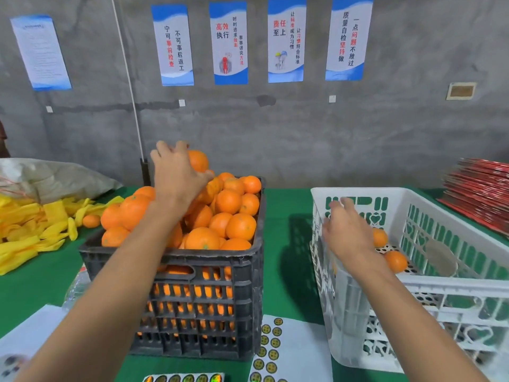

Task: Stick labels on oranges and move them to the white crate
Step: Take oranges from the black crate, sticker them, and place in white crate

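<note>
**Over the black crate, one orange under my left hand**

At twelve o'clock on the heap, my left hand [176, 172] curls over the topmost orange [199, 160], fingers wrapped round its far side while the fruit sits at the peak of the pile. That pile fills the black crate [192, 312] to above its rim; the crate stands on the green table [286, 244] straight ahead of me.

At two o'clock my right hand [348, 232] hangs inside the white crate [440, 285], over its near-left corner, fingers loosely spread and holding nothing. Just beyond its knuckles two oranges [395, 261] lie on the perforated floor of that crate, one behind the other, close together; my hand covers part of the farther one. I cannot tell whether either carries a label.

Between the two crates at five o'clock lies a white sheet of round labels [271, 351], its left edge tucked against the black crate's near-right corner. A second strip of labels [184, 378] shows at six o'clock, at the picture's lower edge.

At nine o'clock yellow foam nets [30, 232] are strewn across the table, with a single loose orange [91, 221] among them just beside the black crate. At three o'clock, past the white crate, sits a stack of red flat cartons [482, 194]. Blue-and-white posters [230, 42] hang on the grey wall.
</note>
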`<action>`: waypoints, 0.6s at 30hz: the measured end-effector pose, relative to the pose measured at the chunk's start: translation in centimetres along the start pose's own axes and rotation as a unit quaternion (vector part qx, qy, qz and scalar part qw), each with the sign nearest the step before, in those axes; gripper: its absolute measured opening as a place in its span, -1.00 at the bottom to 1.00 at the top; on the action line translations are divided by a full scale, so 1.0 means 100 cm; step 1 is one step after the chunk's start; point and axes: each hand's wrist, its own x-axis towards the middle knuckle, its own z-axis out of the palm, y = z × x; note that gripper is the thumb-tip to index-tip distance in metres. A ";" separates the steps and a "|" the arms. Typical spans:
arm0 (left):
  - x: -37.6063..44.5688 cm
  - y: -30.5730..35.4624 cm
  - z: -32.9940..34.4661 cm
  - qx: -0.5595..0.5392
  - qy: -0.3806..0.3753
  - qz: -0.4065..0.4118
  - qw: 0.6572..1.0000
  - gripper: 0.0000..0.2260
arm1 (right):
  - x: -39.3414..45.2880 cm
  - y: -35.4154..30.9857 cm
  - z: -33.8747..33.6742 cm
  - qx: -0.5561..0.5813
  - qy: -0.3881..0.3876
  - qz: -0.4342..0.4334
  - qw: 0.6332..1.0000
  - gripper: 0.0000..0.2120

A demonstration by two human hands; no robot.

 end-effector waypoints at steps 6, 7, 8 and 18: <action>-0.068 0.053 0.031 -0.128 0.001 0.094 0.987 -0.41 | -0.058 -0.042 0.043 -0.010 -0.048 -0.261 0.964 -0.78; -0.077 0.057 0.037 -0.135 -0.002 0.095 0.986 -0.42 | -0.071 -0.042 0.057 -0.019 -0.093 -0.259 0.961 -0.77; -0.084 0.060 0.041 -0.140 -0.009 0.091 0.986 -0.42 | -0.082 -0.040 0.072 -0.031 -0.142 -0.246 0.958 -0.77; -0.088 0.056 0.040 -0.168 -0.063 0.058 0.982 -0.40 | -0.132 0.013 0.183 0.037 -0.234 -0.179 0.955 -0.62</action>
